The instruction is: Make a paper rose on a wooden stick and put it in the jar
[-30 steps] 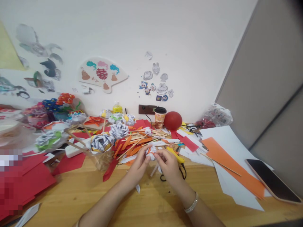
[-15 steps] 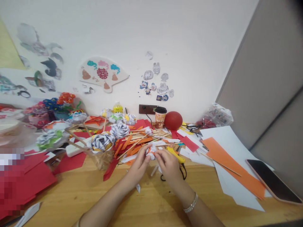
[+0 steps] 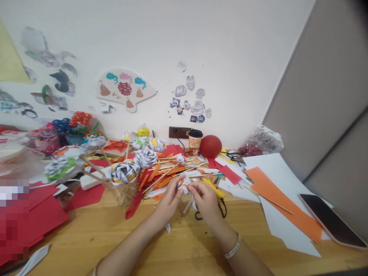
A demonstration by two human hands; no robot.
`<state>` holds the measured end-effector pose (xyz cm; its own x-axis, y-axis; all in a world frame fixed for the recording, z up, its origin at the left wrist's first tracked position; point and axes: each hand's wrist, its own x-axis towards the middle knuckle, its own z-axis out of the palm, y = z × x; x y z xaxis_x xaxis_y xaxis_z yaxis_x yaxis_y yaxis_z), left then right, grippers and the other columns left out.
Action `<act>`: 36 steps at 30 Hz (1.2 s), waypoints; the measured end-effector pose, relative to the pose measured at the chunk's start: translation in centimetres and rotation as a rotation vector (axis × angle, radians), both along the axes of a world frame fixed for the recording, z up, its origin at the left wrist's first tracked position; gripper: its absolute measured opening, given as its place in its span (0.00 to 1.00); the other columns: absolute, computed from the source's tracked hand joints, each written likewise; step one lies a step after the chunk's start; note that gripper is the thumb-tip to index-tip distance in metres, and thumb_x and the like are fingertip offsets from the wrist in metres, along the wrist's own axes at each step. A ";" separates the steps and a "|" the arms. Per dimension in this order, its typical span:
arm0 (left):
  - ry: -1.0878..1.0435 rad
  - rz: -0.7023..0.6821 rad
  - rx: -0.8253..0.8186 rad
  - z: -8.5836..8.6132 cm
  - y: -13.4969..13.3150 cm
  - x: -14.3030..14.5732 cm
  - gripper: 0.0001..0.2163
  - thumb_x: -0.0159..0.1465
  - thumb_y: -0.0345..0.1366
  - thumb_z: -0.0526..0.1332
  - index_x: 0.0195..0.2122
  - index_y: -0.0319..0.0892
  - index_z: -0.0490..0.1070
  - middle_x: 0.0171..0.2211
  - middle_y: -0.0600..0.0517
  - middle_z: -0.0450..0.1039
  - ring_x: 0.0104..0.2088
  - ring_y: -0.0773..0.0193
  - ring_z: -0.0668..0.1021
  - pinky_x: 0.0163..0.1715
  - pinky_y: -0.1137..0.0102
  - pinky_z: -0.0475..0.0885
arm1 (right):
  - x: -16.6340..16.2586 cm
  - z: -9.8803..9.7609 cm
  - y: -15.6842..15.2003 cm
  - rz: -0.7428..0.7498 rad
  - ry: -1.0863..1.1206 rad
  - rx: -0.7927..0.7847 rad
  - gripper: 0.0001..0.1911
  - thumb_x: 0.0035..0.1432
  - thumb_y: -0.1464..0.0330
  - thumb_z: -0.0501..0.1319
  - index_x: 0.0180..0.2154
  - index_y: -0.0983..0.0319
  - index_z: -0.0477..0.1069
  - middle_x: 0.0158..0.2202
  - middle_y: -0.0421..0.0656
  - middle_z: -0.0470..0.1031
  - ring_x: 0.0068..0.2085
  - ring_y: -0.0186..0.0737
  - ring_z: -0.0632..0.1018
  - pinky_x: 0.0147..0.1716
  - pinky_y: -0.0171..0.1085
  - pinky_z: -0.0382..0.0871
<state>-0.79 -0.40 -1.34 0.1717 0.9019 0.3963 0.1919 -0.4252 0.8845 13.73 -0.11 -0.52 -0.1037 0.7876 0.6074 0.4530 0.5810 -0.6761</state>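
Between my two hands is a small paper flower (image 3: 184,184), white with orange parts, held above the wooden table. My left hand (image 3: 171,195) grips it from the left, fingers closed round its side. From the right, my right hand (image 3: 204,196) pinches its edge between thumb and fingers. The fingers cover part of the flower. Just right of it lies a yellow glue gun (image 3: 213,188) with a black cord. Behind the hands spreads a heap of thin wooden sticks (image 3: 168,165) and orange and red paper strips.
Finished paper roses (image 3: 125,171) stand in a wrapped cup at left, near red paper sheets (image 3: 43,214). At the back are a paper coffee cup (image 3: 194,143) and a red balloon (image 3: 211,146). Orange paper (image 3: 283,205), white sheets and a phone (image 3: 333,220) lie at right.
Both hands stay in nearly the same place around the paper flower. The right hand's fingers have shifted very slightly at its edge.
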 end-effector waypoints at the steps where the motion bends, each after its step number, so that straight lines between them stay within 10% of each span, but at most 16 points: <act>1: 0.004 -0.001 0.004 0.0 0.0 0.0 0.19 0.61 0.43 0.50 0.52 0.43 0.57 0.55 0.45 0.58 0.57 0.57 0.59 0.56 0.61 0.52 | 0.0 -0.1 0.1 -0.003 0.010 -0.013 0.07 0.55 0.67 0.55 0.29 0.61 0.70 0.28 0.40 0.74 0.29 0.36 0.73 0.29 0.33 0.64; 23: -0.010 -0.026 -0.006 0.7 -0.3 0.1 0.19 0.61 0.44 0.51 0.51 0.42 0.58 0.55 0.44 0.59 0.57 0.57 0.59 0.56 0.63 0.53 | -0.1 0.8 -0.1 0.107 0.259 -0.318 0.06 0.48 0.66 0.60 0.25 0.63 0.67 0.21 0.36 0.67 0.23 0.31 0.67 0.23 0.30 0.61; 36: -0.263 -0.057 -0.012 1.8 -0.6 0.2 0.18 0.56 0.41 0.60 0.46 0.43 0.63 0.49 0.46 0.65 0.53 0.55 0.65 0.49 0.64 0.63 | 0.2 1.1 -1.0 -0.054 -0.021 0.139 0.07 0.54 0.67 0.57 0.27 0.61 0.71 0.22 0.38 0.70 0.23 0.33 0.68 0.24 0.32 0.60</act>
